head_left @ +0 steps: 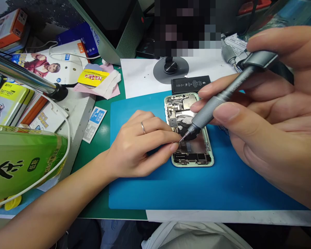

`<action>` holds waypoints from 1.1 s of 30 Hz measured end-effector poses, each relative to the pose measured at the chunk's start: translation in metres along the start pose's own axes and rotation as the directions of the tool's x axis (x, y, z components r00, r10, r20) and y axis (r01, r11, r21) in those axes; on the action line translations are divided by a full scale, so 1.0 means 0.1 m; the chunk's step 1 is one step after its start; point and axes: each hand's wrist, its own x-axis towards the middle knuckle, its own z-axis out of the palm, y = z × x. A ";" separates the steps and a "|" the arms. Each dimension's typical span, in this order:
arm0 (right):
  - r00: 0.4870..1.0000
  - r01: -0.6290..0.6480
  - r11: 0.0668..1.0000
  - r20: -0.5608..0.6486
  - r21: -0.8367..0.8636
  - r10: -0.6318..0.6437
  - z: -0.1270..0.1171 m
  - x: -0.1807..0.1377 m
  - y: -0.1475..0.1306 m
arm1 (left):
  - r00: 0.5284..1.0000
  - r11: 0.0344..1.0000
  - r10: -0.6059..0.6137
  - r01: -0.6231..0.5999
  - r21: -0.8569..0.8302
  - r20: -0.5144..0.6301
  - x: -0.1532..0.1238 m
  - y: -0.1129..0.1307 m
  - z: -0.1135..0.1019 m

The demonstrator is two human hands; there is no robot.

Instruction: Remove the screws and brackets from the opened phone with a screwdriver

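An opened phone (197,157) with a pale green frame lies face-up on a blue mat (197,190), its boards and black parts exposed. My right hand (272,114) is wrapped round a grey precision screwdriver (215,103), whose tip touches the phone's inside near its left edge. My left hand (137,145), a ring on one finger, rests on the mat beside the phone. Its thumb and forefinger are pinched together right at the driver's tip; what they hold is too small to see.
A black battery (190,84) lies just behind the phone on white paper, near a round grey stand base (170,69). A green bottle (20,159) and white cable fill the near left. Boxes, packets and a metal arm (23,76) crowd the far left.
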 end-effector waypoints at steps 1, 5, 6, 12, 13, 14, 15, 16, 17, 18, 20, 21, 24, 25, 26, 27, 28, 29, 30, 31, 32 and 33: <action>1.000 -0.007 1.000 -0.002 0.000 0.007 0.00 0.00 0.00 | 1.000 1.000 -0.004 0.004 -0.003 -0.002 0.00 0.00 0.00; 1.000 -0.003 1.000 -0.026 -0.013 0.003 -0.01 -0.02 0.03 | 1.000 1.000 -0.016 0.016 -0.009 -0.014 -0.01 0.00 0.00; 0.999 0.005 1.000 -0.032 -0.014 -0.005 -0.02 -0.03 0.04 | 1.000 1.000 -0.018 0.018 -0.010 -0.020 -0.01 0.00 0.00; 1.000 0.028 1.000 -0.011 0.000 -0.028 -0.02 -0.02 0.03 | 0.998 0.999 -0.039 0.037 -0.039 -0.043 0.00 0.01 0.02; 1.000 0.020 1.000 -0.008 0.006 -0.020 -0.02 -0.02 0.02 | 0.998 0.998 -0.041 0.039 -0.047 -0.044 0.00 0.01 0.02; 1.000 0.015 1.000 -0.012 0.015 -0.015 -0.02 -0.01 0.01 | 0.998 0.998 -0.042 0.040 -0.054 -0.046 0.00 0.01 0.02; 1.000 0.005 1.000 -0.021 0.025 -0.005 -0.02 -0.01 -0.01 | 0.998 0.997 -0.042 0.039 -0.061 -0.047 0.00 0.01 0.02; 1.000 0.003 0.999 -0.031 0.034 -0.002 -0.02 0.00 -0.02 | 0.998 0.997 -0.042 0.039 -0.067 -0.047 0.00 0.01 0.03; 0.999 -0.001 0.999 -0.033 0.044 0.002 -0.02 0.00 -0.04 | 0.998 0.997 -0.044 0.040 -0.071 -0.047 0.00 0.01 0.03; 1.000 -0.007 0.999 -0.021 0.054 0.008 -0.02 0.01 -0.05 | 0.998 0.996 -0.044 0.040 -0.074 -0.047 0.00 0.01 0.03; 1.000 -0.004 0.997 -0.002 0.075 0.004 -0.02 0.03 -0.08 | 0.998 0.996 -0.046 0.042 -0.073 -0.049 0.00 0.00 0.03; 1.000 -0.005 0.997 0.003 0.083 0.005 -0.02 0.04 -0.08 | 0.998 0.997 -0.046 0.043 -0.071 -0.050 0.00 0.00 0.03; 1.000 0.012 0.995 0.000 0.104 -0.012 -0.02 0.06 -0.08 | 0.998 0.997 -0.047 0.044 -0.062 -0.052 0.00 0.00 0.03; 1.000 0.020 0.994 0.005 0.108 -0.021 -0.02 0.07 -0.07 | 0.998 0.997 -0.048 0.045 -0.060 -0.051 0.00 0.00 0.03; 1.000 0.021 0.994 0.015 0.110 -0.023 -0.02 0.08 -0.07 | 0.998 0.997 -0.048 0.046 -0.058 -0.050 0.01 0.00 0.03; 1.000 0.017 0.993 0.022 0.114 -0.020 -0.02 0.08 -0.07 | 0.998 0.997 -0.049 0.046 -0.056 -0.049 0.01 0.00 0.03; 1.000 0.016 0.993 0.017 0.120 -0.018 -0.01 0.09 -0.07 | 0.998 0.998 -0.049 0.046 -0.053 -0.048 0.01 0.00 0.03; 1.000 0.013 0.992 0.006 0.125 -0.014 -0.01 0.09 -0.07 | 0.998 0.998 -0.047 0.045 -0.050 -0.047 0.01 0.00 0.03; 1.000 0.013 0.991 -0.005 0.131 -0.013 -0.01 0.10 -0.08 | 0.998 0.998 -0.045 0.043 -0.047 -0.046 0.01 0.00 0.03; 1.000 0.014 0.990 -0.012 0.138 -0.013 0.00 0.10 -0.08 | 0.998 0.998 -0.045 0.043 -0.043 -0.042 0.02 0.00 0.03; 1.000 0.021 0.989 -0.011 0.143 -0.020 0.00 0.10 -0.09 | 0.998 0.998 -0.046 0.044 -0.040 -0.038 0.02 0.01 0.03; 1.000 0.023 0.989 -0.004 0.146 -0.023 0.00 0.10 -0.10 | 0.998 0.998 -0.047 0.046 -0.037 -0.035 0.02 0.01 0.02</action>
